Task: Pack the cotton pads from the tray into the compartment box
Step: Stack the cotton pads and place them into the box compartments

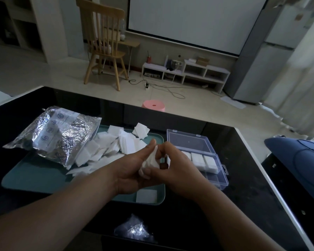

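Observation:
A teal tray [34, 178] lies on the black table with a heap of white square cotton pads [116, 144] spread over its far half. One pad [146, 196] lies alone at the tray's near right corner. Both hands meet above the tray's right edge. My left hand [132, 171] and my right hand [174, 171] together hold a small stack of cotton pads [150, 161] between their fingers. Just right of the tray stands the clear compartment box [217, 178], lid open. Several of its compartments hold stacked pads [203, 160].
A crinkled silver and clear bag [56, 136] rests on the tray's far left part. A scrap of clear plastic [134, 230] lies at the table's near edge. A blue object [297, 160] sits at the right. A pink stool [153, 105] stands beyond the table.

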